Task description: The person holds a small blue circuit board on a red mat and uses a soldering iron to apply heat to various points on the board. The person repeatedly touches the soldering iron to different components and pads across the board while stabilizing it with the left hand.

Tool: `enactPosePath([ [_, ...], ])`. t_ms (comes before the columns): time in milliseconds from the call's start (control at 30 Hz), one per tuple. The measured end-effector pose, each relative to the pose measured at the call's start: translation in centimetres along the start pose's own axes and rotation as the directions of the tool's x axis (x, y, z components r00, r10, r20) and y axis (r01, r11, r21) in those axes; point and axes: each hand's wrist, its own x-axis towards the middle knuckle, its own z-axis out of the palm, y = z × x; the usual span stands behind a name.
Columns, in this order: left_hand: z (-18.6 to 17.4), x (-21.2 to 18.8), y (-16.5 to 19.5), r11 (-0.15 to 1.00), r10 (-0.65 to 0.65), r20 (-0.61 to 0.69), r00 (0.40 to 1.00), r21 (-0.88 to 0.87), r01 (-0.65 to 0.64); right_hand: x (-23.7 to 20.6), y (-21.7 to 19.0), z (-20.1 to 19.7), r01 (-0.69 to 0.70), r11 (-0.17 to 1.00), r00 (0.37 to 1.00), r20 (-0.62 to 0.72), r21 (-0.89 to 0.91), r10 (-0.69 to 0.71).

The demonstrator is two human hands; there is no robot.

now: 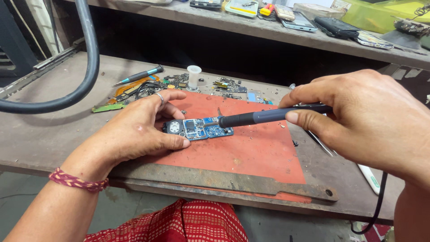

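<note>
A small blue circuit board (199,128) with a round black part at its left end lies on a red mat (251,152). My left hand (134,132) rests on the mat and pinches the board's left end between thumb and fingers; a ring is on one finger. My right hand (367,116) grips a dark soldering iron (264,117) like a pen. The iron's tip touches the board's upper middle.
Behind the mat lie a screwdriver (139,76), a white spool (194,76), cables and several loose phone parts (226,86). A thick black hose (85,67) curves at left. Tweezers (320,142) lie right of the mat. A shelf (277,29) above holds phones and boxes.
</note>
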Motion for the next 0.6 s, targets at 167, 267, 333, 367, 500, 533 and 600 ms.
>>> enactPosePath([
  [167,0.15,-0.13,-0.15,0.999,0.027,0.003,1.0,-0.046,-0.027,-0.26,0.12,0.41,0.03,1.0,0.999,-0.032,-0.003,-0.03],
  [267,0.3,-0.16,-0.15,0.997,0.003,0.007,1.0,-0.071,-0.003,-0.27,0.45,0.68,0.097,0.994,0.993,-0.072,0.042,-0.094],
  [333,0.31,-0.12,-0.12,0.998,0.0,0.008,1.0,-0.07,0.001,-0.19,0.63,0.77,0.111,0.992,0.992,-0.076,0.062,-0.106],
  [367,0.28,-0.13,-0.12,0.998,0.014,0.007,1.0,-0.058,-0.014,-0.18,0.66,0.81,0.097,0.993,0.994,-0.066,0.065,-0.092],
  [500,0.21,0.04,0.01,0.995,-0.015,0.013,1.0,-0.094,0.016,-0.25,0.66,0.6,0.085,0.993,0.995,-0.052,0.081,-0.081],
  [533,0.14,0.05,0.04,0.996,-0.005,0.012,1.0,-0.086,0.006,-0.25,0.61,0.51,0.072,0.995,0.997,-0.036,0.071,-0.07],
  [600,0.02,0.06,0.13,0.997,0.013,0.009,1.0,-0.073,-0.013,-0.07,0.54,0.26,0.028,0.999,0.999,0.018,0.017,-0.029],
])
